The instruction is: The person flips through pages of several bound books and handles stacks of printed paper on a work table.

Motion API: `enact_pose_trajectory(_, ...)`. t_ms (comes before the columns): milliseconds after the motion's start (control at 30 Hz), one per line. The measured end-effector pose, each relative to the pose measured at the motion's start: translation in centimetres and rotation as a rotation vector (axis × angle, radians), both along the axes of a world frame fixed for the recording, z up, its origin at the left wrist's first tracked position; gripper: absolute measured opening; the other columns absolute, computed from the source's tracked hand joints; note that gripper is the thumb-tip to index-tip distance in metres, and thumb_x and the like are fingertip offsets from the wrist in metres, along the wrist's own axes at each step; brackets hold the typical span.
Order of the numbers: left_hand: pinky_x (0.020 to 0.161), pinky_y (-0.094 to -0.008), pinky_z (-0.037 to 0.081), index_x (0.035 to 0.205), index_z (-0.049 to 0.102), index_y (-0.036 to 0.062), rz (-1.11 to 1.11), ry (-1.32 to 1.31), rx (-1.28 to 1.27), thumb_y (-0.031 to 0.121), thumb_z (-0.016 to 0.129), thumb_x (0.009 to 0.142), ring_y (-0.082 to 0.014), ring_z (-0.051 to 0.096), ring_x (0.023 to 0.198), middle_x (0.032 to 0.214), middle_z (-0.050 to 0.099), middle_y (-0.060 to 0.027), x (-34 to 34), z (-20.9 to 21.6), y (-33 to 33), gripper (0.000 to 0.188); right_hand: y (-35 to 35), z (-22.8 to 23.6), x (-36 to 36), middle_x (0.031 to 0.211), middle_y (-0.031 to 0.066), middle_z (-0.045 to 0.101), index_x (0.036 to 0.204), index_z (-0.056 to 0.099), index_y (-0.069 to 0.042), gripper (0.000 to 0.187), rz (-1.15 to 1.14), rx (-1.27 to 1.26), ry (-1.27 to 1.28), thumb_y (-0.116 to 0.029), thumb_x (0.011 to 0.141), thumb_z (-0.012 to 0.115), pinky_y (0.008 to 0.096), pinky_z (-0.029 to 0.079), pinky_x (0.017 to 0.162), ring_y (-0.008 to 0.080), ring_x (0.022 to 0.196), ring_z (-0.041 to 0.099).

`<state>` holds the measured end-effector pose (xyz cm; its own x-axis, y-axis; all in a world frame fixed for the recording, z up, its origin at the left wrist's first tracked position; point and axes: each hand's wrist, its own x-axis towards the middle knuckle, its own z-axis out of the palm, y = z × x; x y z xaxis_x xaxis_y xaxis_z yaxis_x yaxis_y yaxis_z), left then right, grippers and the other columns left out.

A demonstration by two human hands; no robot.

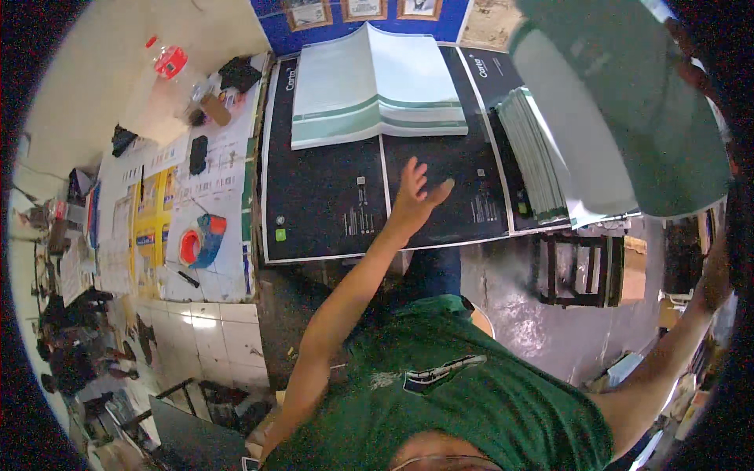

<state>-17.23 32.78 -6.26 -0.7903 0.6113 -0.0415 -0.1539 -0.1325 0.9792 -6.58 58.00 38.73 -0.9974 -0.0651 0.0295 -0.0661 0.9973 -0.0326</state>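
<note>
My left hand (420, 195) reaches over the black-covered table (322, 196) with its fingers apart and nothing in them. Just beyond it lie wide white sheets with green bands (334, 86), raised along a middle fold. On the far right, a large curved sheet, green-grey and white (652, 125), is lifted above the table. At its outer edge my right hand (695, 74) grips it, dim and partly lost at the picture's rim. Under this lifted sheet a thick stack of folded sheets (530, 157) fans out, partly covered.
A side table (220, 279) on the left bears a roll of tape in a blue and red holder (201, 242), a pen (188, 279), a bottle (166, 59) and dark cloths. Dark stools (581, 271) stand on the floor at right. Framed pictures (364, 8) hang behind.
</note>
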Motion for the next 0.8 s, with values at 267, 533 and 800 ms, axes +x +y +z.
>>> enact_pose_trajectory(267,0.112,-0.0487,0.033,0.149,0.018,0.0032,-0.233,-0.006,0.352,0.027,0.057,0.095,-0.0279,0.045,0.13,0.137,0.049,-0.0202,-4.7,4.3,-0.6,0.071,4.3,-4.0,-4.5,0.088,0.0074,0.068,0.099,0.069,-0.002,0.016,-0.085,-0.235,0.139,-0.015,0.09,0.065,0.0297,0.05,0.073,0.0144,0.084,0.062)
enact_pose_trajectory(533,0.11,-0.0369,0.037,0.139,0.05,0.0203,0.385,1.115,-0.809,0.015,0.065,0.083,-0.034,0.05,0.125,0.138,0.049,-0.021,-24.3,12.4,-11.5,0.058,11.0,-8.2,-15.8,0.08,0.0089,0.07,0.092,0.072,-0.002,0.021,-0.194,-0.512,0.17,-0.022,0.092,0.066,0.0289,0.053,0.061,0.0126,0.074,0.065)
enact_pose_trajectory(800,0.082,-0.0357,0.05,0.11,0.07,0.0093,0.635,1.082,-0.676,0.009,0.07,0.079,-0.0185,0.066,0.09,0.1,0.07,-0.006,-27.3,17.5,-15.2,0.031,11.2,-21.4,-23.6,0.085,0.009,0.071,0.096,0.072,-0.001,0.021,0.136,-0.121,0.352,-0.019,0.089,0.064,0.0344,0.052,0.064,0.0177,0.074,0.066)
